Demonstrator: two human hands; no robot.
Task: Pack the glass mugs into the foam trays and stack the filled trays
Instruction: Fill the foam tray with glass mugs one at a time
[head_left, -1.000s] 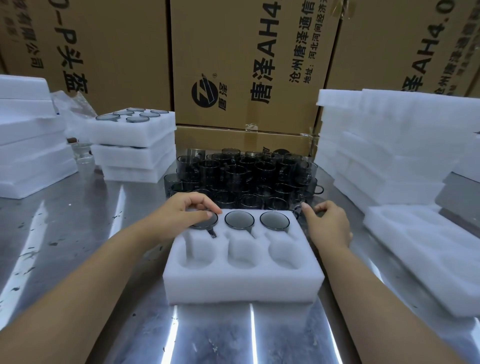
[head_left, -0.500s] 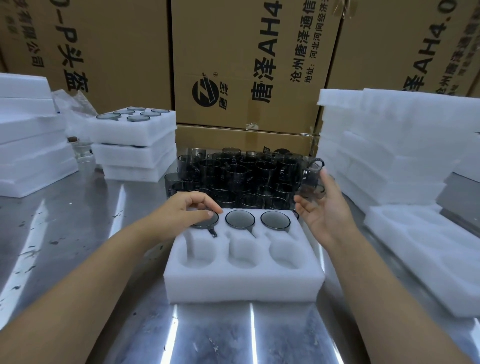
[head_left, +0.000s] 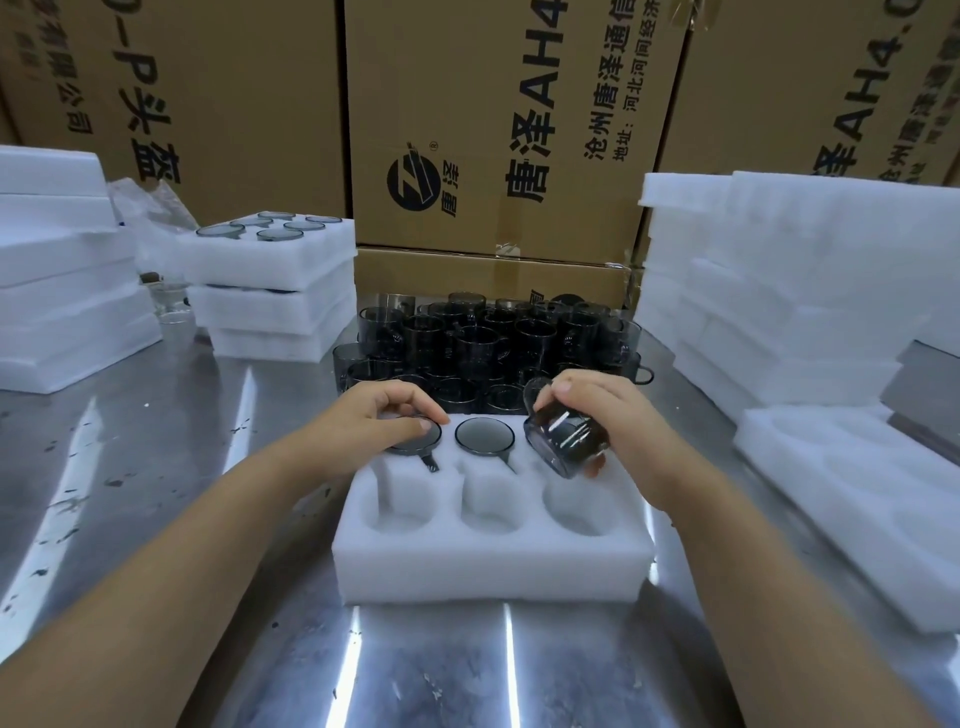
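A white foam tray with six round pockets (head_left: 493, 566) lay flat on the steel desk (head_left: 156, 467). Smoky grey glass mugs sat sunk to the rim in its far row: the leftmost mug (head_left: 415, 445) was held at the rim by the curled fingers of the left hand (head_left: 374, 421), and the middle mug (head_left: 484, 435) stood free. The three near pockets were empty. A third smoky grey glass mug (head_left: 563, 441), tilted, was gripped by the right hand (head_left: 613, 415) over the tray's far right corner. Behind the tray crowded a cluster of upright dark glass mugs (head_left: 488, 343), and at far left stood a stack of three filled foam trays (head_left: 275, 291)

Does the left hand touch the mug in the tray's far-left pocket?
Touching: in the head view, the left hand rests its fingertips on top of that mug.
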